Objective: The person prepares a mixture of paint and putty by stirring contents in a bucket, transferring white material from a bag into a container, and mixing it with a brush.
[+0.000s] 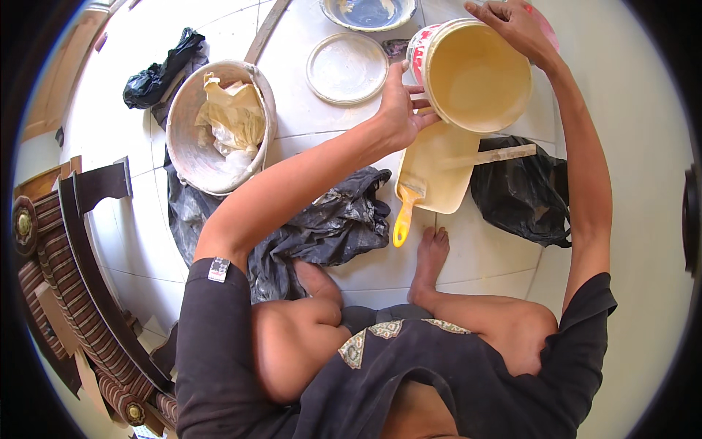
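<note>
A white and red paint bucket (479,77) is tipped over a paint tray (446,194), its mouth facing me and cream paint coating its inside. My left hand (404,110) supports the bucket at its lower left side, fingers spread against it and thumb raised. At the upper right, my right hand (515,28) grips the bucket's rim and back. In the tray lies a paintbrush (406,208) with a yellow handle jutting over the near edge. A paint-smeared wooden stick (504,154) rests across the tray's right side. The bucket's underside is hidden.
A larger bucket (179,139) holding crumpled plastic stands at left, beside a white lid (346,68). A bowl (368,28) sits at the back. Black plastic sheets (329,227) and a black bag (523,197) lie about the tray. Striped furniture (73,278) stands far left.
</note>
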The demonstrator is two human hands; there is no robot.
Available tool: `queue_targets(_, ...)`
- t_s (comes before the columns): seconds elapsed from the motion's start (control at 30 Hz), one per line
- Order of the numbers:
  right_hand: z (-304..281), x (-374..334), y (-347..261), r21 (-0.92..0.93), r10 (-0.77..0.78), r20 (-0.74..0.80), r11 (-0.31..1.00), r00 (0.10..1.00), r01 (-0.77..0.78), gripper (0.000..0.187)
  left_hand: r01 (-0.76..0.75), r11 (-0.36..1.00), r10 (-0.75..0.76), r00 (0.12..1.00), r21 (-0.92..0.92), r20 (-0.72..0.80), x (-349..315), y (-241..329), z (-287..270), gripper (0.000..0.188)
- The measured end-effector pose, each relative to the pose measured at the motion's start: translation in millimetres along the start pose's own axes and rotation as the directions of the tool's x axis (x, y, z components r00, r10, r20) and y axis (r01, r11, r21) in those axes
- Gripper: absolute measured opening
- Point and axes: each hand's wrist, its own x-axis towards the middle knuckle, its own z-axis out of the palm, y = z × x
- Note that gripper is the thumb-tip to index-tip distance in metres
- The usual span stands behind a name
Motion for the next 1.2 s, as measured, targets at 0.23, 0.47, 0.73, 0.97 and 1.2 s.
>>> queue_targets(0.23,-5,1,-9,-0.178,-0.023,0.086,0.983,0.996,0.038,0.065,-0.036,0.999,0.036,0.999,0.003,-0.002,-12,0,9,0.081)
queue_targets(0.47,-7,11,-20,0.194,0.176,0.425,0.941,0.888,-0.279,0.075,-0.026,1.000,0.026,0.999,-0.012,0.035,-15,1,10,0.082)
queue_targets(0.73,28,25,-3,0.191,0.163,0.440,0.944,0.883,-0.270,0.077,-0.028,1.000,0.029,0.998,-0.013,0.051,-9,9,-2,0.087)
queue_targets(0.97,-4,20,53,-0.082,-0.083,0.099,0.992,0.992,0.091,0.067,0.077,0.989,-0.078,0.997,0.128,0.003,-20,16,-5,0.083)
queue_targets(1.2,-11,-138,61,0.251,0.145,0.097,0.954,0.985,-0.165,0.050,0.121,0.865,-0.099,0.993,0.488,-0.071,-73,11,-55,0.056)
